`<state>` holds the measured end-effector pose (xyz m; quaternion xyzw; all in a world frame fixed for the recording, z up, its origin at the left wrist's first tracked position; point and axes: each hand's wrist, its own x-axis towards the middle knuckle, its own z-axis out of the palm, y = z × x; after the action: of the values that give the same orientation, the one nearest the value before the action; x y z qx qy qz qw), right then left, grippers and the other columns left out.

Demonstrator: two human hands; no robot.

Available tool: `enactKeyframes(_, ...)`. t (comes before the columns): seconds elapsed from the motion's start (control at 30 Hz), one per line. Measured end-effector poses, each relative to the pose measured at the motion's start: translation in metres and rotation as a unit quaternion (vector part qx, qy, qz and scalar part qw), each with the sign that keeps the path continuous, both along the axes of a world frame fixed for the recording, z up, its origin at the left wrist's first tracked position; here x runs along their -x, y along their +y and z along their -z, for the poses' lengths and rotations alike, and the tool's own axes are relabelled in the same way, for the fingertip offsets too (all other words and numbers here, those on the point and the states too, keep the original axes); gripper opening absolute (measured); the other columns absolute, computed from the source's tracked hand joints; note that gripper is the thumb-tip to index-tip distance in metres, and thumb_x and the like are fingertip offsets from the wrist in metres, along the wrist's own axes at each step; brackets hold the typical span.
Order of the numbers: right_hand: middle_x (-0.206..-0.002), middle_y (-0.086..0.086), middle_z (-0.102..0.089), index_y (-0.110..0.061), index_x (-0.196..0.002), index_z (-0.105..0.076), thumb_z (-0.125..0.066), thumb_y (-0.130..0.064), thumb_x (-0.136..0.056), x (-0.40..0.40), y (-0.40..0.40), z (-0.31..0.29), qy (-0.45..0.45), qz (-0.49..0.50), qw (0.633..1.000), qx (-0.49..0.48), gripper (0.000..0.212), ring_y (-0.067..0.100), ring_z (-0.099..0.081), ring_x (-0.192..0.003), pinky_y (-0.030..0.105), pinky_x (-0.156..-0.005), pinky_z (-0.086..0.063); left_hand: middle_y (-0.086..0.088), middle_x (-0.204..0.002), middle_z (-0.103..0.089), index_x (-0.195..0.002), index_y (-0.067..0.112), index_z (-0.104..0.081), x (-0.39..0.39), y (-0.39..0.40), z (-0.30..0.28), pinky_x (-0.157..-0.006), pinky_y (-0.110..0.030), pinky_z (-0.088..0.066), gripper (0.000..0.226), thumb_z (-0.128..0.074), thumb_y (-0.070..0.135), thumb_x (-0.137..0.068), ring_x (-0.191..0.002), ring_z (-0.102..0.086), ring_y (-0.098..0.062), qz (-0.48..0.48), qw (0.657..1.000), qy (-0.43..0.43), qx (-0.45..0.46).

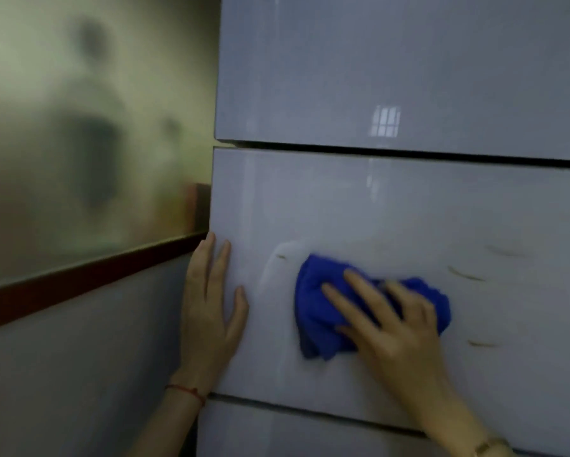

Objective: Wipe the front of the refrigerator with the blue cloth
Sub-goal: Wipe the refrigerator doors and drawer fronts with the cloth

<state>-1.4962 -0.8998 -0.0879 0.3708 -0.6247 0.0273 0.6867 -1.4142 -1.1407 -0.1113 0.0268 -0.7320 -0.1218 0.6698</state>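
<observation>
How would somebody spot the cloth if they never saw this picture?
Find the big grey refrigerator filling the right side, then its middle panel between two dark gaps. The blue cloth is bunched there under the right hand. It is the only bright blue thing; the left hand beside it is bare.

The cloth (313, 311) lies on the refrigerator (408, 209) under the right hand (399, 328). The left hand (207, 311) rests at the refrigerator's left edge.
</observation>
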Motion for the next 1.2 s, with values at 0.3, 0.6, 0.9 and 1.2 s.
enactKeyframes(0.3, -0.145, -0.006, -0.049, -0.036, -0.138, -0.050, -0.048, -0.045, -0.097, -0.013, -0.061, -0.022, 0.013, -0.038, 0.999, 0.008, 0.041, 0.030, -0.045, -0.111, 0.042, -0.092, -0.036, -0.009, -0.162, -0.023, -0.151, 0.006, -0.032, 0.003, -0.005, 0.005, -0.125, -0.033, -0.021, 0.058, -0.045, 0.024, -0.097, -0.151, -0.023, -0.023, 0.003, 1.000, 0.016, 0.013)
enactKeyframes(0.6, -0.141, 0.000, -0.052, -0.034, -0.137, -0.050, -0.050, -0.039, -0.098, 0.006, -0.003, -0.050, -0.004, -0.002, 0.989, 0.147, 0.039, 0.029, -0.043, -0.105, 0.043, -0.086, -0.036, -0.009, -0.163, -0.021, -0.152, 0.005, -0.030, 0.003, -0.002, 0.006, -0.126, -0.032, -0.018, 0.059, -0.046, 0.019, -0.096, -0.151, -0.022, -0.023, 0.015, 1.000, 0.020, 0.007)
enactKeyframes(0.9, -0.148, -0.009, -0.044, -0.038, -0.140, -0.046, -0.044, -0.029, -0.099, 0.008, 0.014, 0.048, 0.051, 0.016, 0.996, -0.071, 0.041, 0.028, -0.050, -0.105, 0.039, -0.088, -0.038, -0.009, -0.163, -0.020, -0.152, 0.007, -0.029, 0.004, -0.003, 0.006, -0.126, -0.031, -0.018, 0.060, -0.045, 0.021, -0.096, -0.152, -0.021, -0.023, 0.010, 1.000, 0.022, 0.012)
enactKeyframes(1.2, -0.141, -0.003, -0.052, -0.031, -0.137, -0.051, -0.045, -0.043, -0.099, -0.004, -0.048, -0.084, -0.014, -0.022, 0.983, 0.184, 0.040, 0.028, -0.041, -0.106, 0.040, -0.088, -0.032, -0.009, -0.162, -0.021, -0.151, 0.005, -0.031, 0.003, -0.002, 0.006, -0.125, -0.032, -0.020, 0.059, -0.045, 0.019, -0.096, -0.152, -0.021, -0.022, 0.014, 1.000, 0.022, 0.009)
